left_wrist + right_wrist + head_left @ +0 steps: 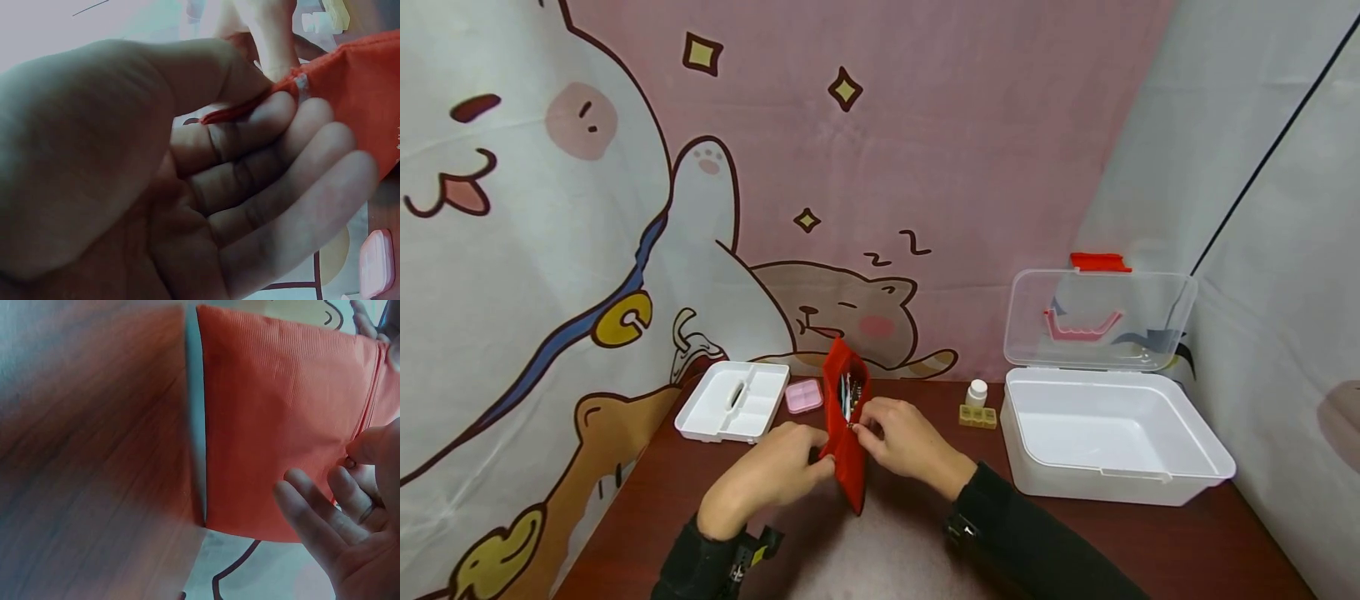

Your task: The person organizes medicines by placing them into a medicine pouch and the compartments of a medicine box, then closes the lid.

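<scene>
Tabletop: both hands (842, 458) pinching red pouch (847, 450)

Place: a small staged tabletop booth, more a recording corner than a lived-in room.
Backdrop: a pink cartoon cat curtain (820, 167) hung behind the table and along the left; plain grey sheeting (1262, 167) closed the right.
Surface: a dark wooden table (925, 542) filled the near space.
Props: 1 open white storage box (1112, 442) stood at right, 1 white divided tray (733, 402) at far left.
</scene>
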A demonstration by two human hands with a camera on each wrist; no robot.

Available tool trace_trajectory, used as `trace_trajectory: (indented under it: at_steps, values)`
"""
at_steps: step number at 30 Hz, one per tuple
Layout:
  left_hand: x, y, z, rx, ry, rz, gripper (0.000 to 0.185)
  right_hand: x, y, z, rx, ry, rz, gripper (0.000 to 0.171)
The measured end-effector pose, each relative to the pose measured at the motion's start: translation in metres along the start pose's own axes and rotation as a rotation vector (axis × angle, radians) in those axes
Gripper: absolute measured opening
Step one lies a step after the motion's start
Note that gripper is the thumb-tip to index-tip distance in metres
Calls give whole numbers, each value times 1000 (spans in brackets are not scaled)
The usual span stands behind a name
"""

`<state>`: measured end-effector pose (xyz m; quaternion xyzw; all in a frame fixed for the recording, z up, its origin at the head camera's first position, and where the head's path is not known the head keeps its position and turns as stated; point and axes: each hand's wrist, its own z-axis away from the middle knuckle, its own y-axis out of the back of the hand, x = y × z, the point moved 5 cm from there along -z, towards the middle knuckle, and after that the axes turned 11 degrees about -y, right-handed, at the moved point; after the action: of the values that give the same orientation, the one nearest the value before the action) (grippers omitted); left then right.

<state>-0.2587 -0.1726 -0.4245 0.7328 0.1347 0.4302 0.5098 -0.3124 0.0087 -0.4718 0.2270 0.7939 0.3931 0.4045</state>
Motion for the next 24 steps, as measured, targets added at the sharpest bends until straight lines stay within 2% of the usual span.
trace_trajectory:
  at_steps: [7,14,19,24]
  values:
    - [-3,1,1,17,38,-40,21,6,-2,-14,11,-36,67,13]
    - [0,2,-1,36,40,-60,24,17,4,-25,43,-94,99,15]
    - [4,2,0,-7,42,-49,18,36,14,-35,108,-190,161,19]
    - [6,3,3,-19,71,-38,16,52,18,-49,86,-255,172,18]
